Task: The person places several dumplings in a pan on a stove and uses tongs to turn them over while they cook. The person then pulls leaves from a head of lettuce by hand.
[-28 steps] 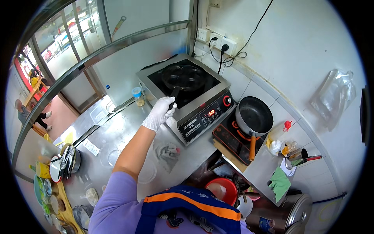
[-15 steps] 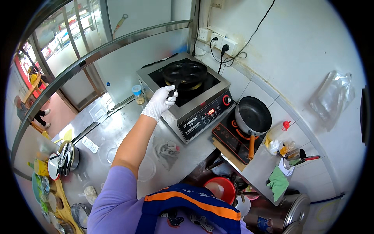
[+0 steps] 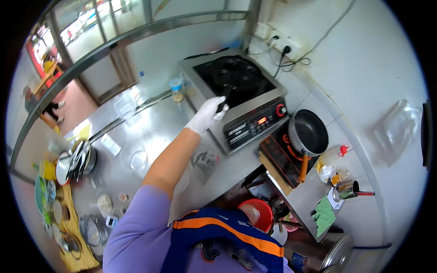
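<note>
My left hand [image 3: 207,115], in a white glove, is closed round the short black handle of a multi-well egg pan [image 3: 236,73]. The pan sits over the black glass top of a large steel electric cooktop [image 3: 190,79]; blur hides whether it rests fully on the glass. Its round wells show only faintly, and their contents cannot be made out. On the cooktop's sloping front, a red display [image 3: 261,120] is lit beside a round knob [image 3: 281,109]. My right hand is out of sight.
A dark saucepan [image 3: 309,131] with a wooden handle stands on a smaller cooker [image 3: 280,160] to the right. A blue-lidded jar [image 3: 176,90] is left of the cooktop. Crumpled plastic [image 3: 207,159] lies near my forearm; a cutlery pot [image 3: 90,159] stands left.
My view has turned, so most things sit further right in it. The yellowish ring under the pan no longer shows. My left hand keeps its hold on the handle.
</note>
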Demonstrator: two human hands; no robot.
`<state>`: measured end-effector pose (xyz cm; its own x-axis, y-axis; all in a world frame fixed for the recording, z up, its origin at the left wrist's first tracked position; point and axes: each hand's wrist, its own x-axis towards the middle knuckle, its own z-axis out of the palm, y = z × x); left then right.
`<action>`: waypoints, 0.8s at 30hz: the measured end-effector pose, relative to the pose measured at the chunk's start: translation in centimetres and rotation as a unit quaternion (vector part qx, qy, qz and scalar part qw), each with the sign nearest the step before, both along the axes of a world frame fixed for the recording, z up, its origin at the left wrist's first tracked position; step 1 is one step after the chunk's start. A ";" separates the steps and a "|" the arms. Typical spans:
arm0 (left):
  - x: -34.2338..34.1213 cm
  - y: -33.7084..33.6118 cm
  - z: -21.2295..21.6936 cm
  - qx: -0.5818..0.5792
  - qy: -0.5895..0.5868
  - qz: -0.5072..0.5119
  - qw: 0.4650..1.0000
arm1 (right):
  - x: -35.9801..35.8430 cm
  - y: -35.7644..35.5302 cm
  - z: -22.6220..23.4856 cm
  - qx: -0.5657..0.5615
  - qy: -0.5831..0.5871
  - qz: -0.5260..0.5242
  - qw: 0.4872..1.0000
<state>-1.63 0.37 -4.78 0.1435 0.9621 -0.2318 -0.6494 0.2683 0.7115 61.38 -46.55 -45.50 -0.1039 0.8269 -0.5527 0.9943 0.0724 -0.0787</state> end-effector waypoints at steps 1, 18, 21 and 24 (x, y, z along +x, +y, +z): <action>1.0 -0.9 1.6 -0.007 0.013 0.001 1.000 | -3.8 3.6 2.3 0.091 0.085 0.110 0.986; -0.6 -45.6 -7.4 -0.189 0.191 0.185 0.945 | -53.4 29.0 26.7 0.353 0.348 0.258 0.830; -2.3 -51.1 -9.8 -0.194 0.240 0.209 0.928 | -49.5 32.1 22.4 0.391 0.237 0.223 0.861; -1.9 -51.5 -10.5 -0.211 0.229 0.202 0.929 | -45.1 31.6 21.3 0.382 0.182 0.179 0.888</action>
